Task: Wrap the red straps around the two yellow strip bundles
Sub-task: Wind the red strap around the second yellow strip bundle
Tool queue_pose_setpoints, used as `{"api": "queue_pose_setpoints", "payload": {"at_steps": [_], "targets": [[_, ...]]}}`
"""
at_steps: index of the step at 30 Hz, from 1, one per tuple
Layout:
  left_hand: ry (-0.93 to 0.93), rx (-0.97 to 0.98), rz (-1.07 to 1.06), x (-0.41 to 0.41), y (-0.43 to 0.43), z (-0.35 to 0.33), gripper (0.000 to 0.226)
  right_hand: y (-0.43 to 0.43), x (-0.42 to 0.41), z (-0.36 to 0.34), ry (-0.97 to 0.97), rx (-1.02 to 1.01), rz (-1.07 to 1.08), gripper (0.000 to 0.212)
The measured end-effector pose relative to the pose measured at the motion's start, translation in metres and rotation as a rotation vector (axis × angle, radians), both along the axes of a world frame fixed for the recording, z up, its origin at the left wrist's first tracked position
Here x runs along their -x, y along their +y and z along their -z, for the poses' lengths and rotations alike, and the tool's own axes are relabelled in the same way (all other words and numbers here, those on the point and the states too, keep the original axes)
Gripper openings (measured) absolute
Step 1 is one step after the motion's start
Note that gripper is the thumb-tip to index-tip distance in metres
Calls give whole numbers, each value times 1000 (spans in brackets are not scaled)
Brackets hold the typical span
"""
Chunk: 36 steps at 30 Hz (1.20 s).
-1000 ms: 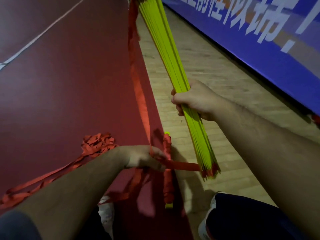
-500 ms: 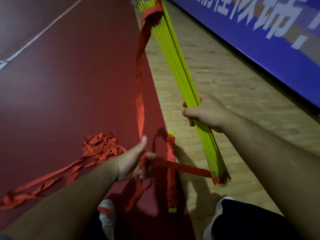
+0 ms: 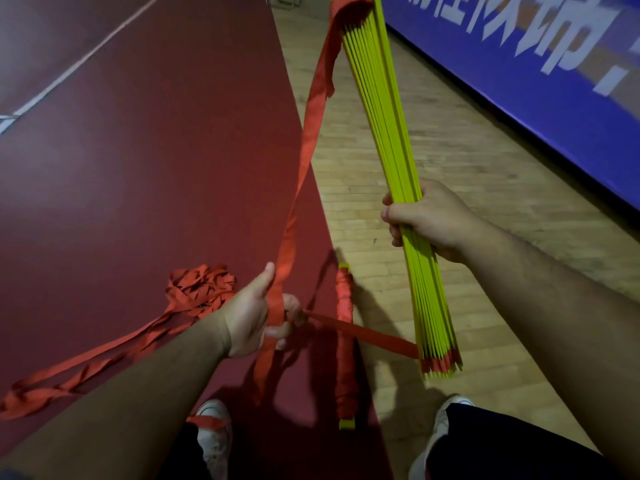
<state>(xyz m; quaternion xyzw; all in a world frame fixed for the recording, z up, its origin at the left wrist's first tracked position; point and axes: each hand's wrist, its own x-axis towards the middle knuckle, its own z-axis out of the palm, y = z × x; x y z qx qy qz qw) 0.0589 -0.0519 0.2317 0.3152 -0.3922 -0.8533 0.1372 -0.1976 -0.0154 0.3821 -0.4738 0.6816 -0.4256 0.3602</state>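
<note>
At centre right, the bundle [image 3: 388, 133] is clenched in the right hand [image 3: 426, 220]; at lower centre, the strap [image 3: 294, 209] is pinched by the left hand [image 3: 249, 317]. Tautness is advised so turns are laid tight.

- We see a dim indoor scene: the red mat [image 3: 138, 168] reads dark maroon, while the wooden floor [image 3: 467, 150] is the brightest surface.
- We find soft-edged shadows on mat and floor under the left hand [image 3: 249, 320] and around the wrapped bundle [image 3: 346, 375], which points to light from overhead.
- We note the blue banner [image 3: 519, 81] smeared by motion blur, its white lettering streaked.
- We see the yellow strip bundle [image 3: 391, 133] sharp and vivid; the forearms [image 3: 554, 306] near the lower edge look dark, soft and stretched.
</note>
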Motion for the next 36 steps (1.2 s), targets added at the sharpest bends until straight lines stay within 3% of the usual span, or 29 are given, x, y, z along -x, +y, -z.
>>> {"api": "queue_pose_setpoints", "payload": {"at_steps": [6,9,13,17,19,22,24,28,32,34,36], "targets": [[19,81,5,1,-1,-3,46,1,0,-4,15,23,1,17],[-69,303,17,2,5,-5,23,4,4,-9,21,28,13,16],[-209,597,21,3,14,-18,45,10,7,-15,24,35,21,17],[-343,877,119,-4,9,-40,35,18,8,-30,11,40,11,15],[-485,1035,214,-5,1,-54,33,19,6,-42,15,53,3,15],[-830,1409,259,1,-14,-92,54,18,-1,-72,62,111,30,22],[-909,1552,223,4,-18,-125,56,19,-4,-97,101,161,49,25],[-719,1463,220,-1,-20,-185,51,26,0,-135,-30,248,102,59],[-626,1381,283,-14,-12,-213,28,48,-2,-159,-104,305,97,85],[-634,1332,229,-17,-6,-216,34,61,-5,-165,-120,323,94,83],[-644,1343,192,-16,4,-222,42,71,-9,-169,-131,355,47,62]]}}
